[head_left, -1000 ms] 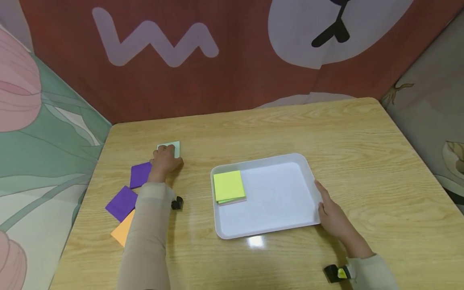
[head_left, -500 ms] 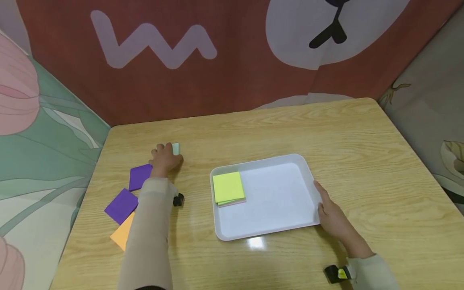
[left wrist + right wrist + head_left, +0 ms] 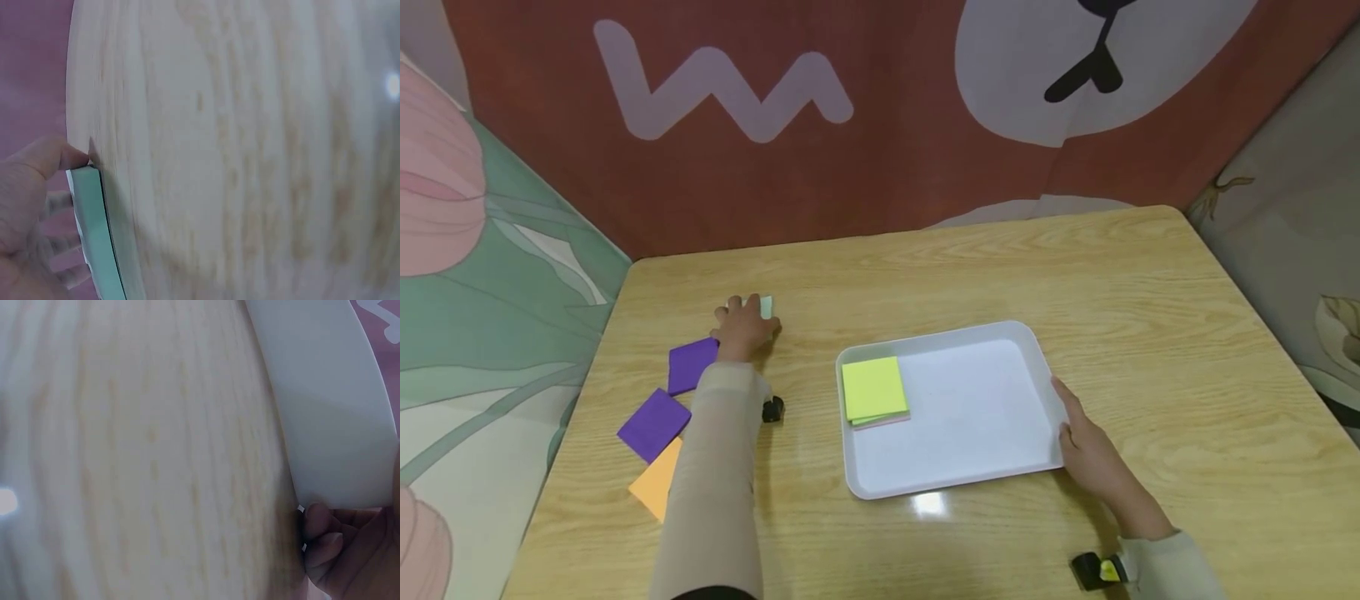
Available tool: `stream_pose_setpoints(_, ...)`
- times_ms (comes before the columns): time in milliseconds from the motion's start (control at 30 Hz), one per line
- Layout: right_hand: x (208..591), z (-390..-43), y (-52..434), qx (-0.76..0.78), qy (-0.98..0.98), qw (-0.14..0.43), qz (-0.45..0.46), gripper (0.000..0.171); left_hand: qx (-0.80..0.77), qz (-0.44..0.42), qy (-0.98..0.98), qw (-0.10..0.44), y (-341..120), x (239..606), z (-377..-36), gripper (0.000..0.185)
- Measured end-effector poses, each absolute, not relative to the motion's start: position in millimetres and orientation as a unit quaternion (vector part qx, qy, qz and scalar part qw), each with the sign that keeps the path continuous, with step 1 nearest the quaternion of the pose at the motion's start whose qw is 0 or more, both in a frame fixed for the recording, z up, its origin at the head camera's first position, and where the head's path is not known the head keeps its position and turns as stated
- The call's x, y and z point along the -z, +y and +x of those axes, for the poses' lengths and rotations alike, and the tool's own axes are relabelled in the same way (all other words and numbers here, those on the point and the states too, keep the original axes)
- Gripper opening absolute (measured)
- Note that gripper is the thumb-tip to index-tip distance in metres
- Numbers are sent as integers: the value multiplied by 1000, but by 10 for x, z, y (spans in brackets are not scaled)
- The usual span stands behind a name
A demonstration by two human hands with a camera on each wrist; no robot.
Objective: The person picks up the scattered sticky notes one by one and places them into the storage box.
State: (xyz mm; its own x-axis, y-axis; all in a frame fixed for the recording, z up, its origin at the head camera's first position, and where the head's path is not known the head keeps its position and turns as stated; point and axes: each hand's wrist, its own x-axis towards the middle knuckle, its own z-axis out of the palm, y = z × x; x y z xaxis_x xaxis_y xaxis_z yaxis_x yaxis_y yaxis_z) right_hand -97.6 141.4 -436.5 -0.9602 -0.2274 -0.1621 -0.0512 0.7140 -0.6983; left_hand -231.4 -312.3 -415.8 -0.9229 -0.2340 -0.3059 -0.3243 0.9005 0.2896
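My left hand [image 3: 742,325] grips a pale green pad of sticky notes [image 3: 765,307] at the table's back left; in the left wrist view the pale green pad [image 3: 95,236] is tilted up on edge between thumb and fingers [image 3: 44,164]. My right hand [image 3: 1086,437] rests against the right edge of a white tray [image 3: 970,417], its fingers [image 3: 322,534] curled at the tray's rim [image 3: 331,425]. A yellow-green pad [image 3: 872,387] lies on a pink one in the tray's left end.
Two purple pads [image 3: 691,363] [image 3: 653,423] and an orange pad [image 3: 658,487] lie on the wooden table [image 3: 1150,333] left of my left forearm. Patterned cloth walls close in the back and sides.
My left hand has closed over the pale green pad and tipped it up off the table. The right hand has stayed at the tray's edge.
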Motion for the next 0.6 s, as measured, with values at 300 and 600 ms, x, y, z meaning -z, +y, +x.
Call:
stream_pose_setpoints(300, 4368, -988, 1403, 368, 918, 125, -79, 58, -211, -154, 959, 109, -3161, 4156, -2266, 67)
stream_pose_setpoints(600, 4381, -989, 1420, 366, 918, 131, -79, 58, -225, -146, 958, 103, -3055, 4060, -2150, 64)
